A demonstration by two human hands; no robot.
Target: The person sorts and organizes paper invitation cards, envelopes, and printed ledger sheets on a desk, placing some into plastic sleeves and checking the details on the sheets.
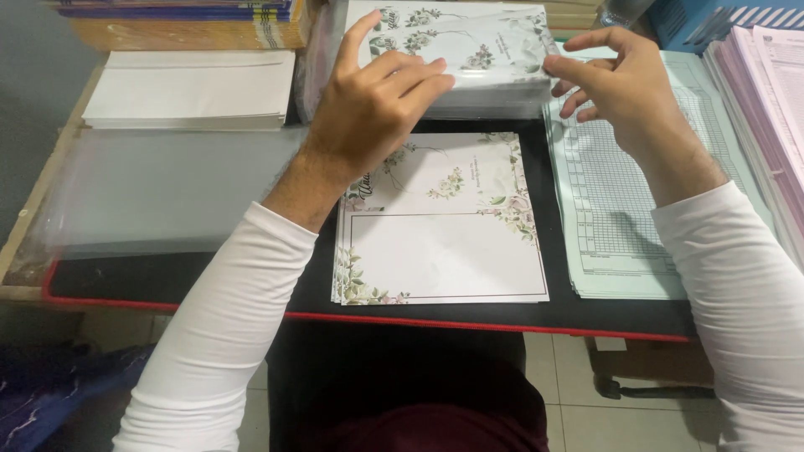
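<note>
White sleeves frame the bottom of the view, w/ a dark lap below the mat (209, 289) edge. Mat is black w/ red trim, on a wooden desk.

Centre of mat: floral cards (441, 222), a small stack lying flat, top one white w/ leaf and flower borders.

Beyond it, a wrapped pack (490, 50) of the same floral cards, glossy film round it. Left hand (377, 105) rests on the pack's left front corner, fingers bent and loosely spread over the top, index raised; not clamped round anything. Right hand (615, 84) sits at the pack's right edge, thumb and fingertips touching or just at the film, narrow pinch; can't tell if it actually grips.

Left of cards: clear sleeves (159, 188), a flat shiny pile. Behind them, white envelopes (193, 88). Right of cards: grid forms (615, 201), stacked, partly under the right wrist. Far right: pink papers (766, 100) in a tall pile.
</note>
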